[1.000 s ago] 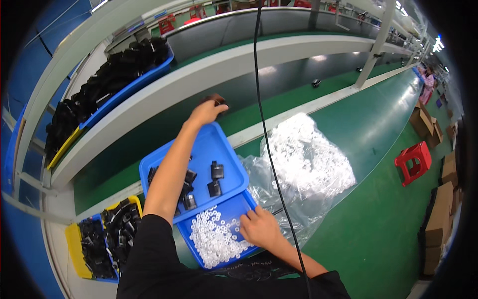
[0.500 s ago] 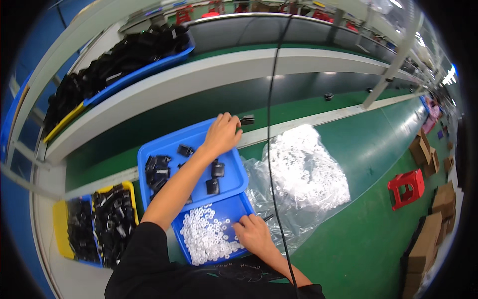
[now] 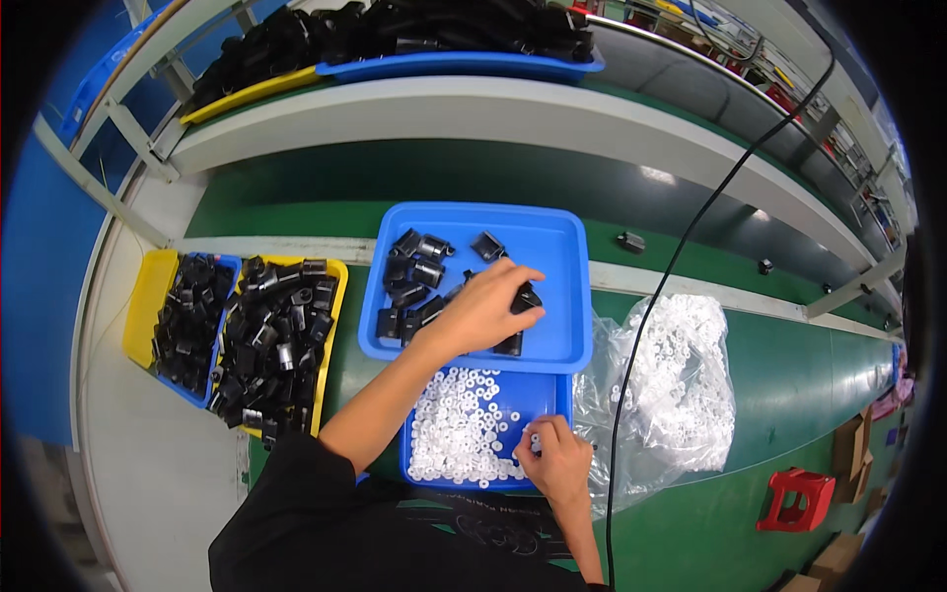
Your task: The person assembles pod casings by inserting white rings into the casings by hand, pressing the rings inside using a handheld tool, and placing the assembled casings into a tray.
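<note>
A large blue tray [image 3: 552,247] on the green bench holds several small black plastic parts [image 3: 412,271]. My left hand [image 3: 478,311] reaches over it, fingers closed around a black part [image 3: 526,299] near the tray's middle. Just below sits a smaller blue tray [image 3: 538,390] filled with small white rings [image 3: 454,429]. My right hand [image 3: 554,456] rests at that tray's lower right corner and pinches one white ring between fingertips.
Yellow and blue bins [image 3: 330,335] of black parts stand at the left. A clear plastic bag [image 3: 676,380] of white rings lies to the right. A black cable [image 3: 671,276] hangs across the view. A raised shelf [image 3: 444,109] carries more bins; a red stool [image 3: 794,498] stands lower right.
My left hand has drawn back from the far belt and tray edge to the middle of the large blue tray. The view has tilted downward. My right hand has stayed at the ring tray.
</note>
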### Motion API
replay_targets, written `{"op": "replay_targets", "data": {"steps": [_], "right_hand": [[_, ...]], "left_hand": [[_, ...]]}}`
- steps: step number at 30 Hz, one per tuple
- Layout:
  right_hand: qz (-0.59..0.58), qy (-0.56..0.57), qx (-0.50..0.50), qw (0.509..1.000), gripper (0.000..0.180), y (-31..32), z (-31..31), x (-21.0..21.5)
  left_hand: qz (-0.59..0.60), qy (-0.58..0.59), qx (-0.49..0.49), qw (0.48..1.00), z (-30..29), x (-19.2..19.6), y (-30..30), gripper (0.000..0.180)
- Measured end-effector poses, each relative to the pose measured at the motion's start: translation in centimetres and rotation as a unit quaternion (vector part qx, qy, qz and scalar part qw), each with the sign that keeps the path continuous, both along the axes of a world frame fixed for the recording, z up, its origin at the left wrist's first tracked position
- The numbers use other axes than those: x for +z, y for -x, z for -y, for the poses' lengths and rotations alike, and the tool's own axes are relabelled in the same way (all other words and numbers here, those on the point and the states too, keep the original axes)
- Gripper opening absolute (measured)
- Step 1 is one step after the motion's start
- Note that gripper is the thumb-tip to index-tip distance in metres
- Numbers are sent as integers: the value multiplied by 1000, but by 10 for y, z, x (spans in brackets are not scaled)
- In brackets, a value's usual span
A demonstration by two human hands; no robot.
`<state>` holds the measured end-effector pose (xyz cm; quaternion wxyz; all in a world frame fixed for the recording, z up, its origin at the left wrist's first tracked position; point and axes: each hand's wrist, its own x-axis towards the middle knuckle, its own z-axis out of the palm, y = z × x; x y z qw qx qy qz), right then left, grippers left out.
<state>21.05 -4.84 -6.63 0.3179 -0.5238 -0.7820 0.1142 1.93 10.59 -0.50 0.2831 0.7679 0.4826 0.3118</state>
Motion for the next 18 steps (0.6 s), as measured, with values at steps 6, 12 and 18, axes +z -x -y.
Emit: {"op": "replay_targets", "data": {"steps": [6, 12, 18], "right_hand": [[-24, 14, 9, 1000, 21, 1, -9, 22], [-261, 107, 73, 957, 22, 6, -18, 54], [-252, 105, 143, 951, 33, 18, -29, 81]], "left_hand": [[458, 207, 30, 864, 64, 3, 38, 42], [657, 333, -83, 671, 97, -15, 43, 59], [611, 267, -151, 730, 111, -31, 46, 67]]}}
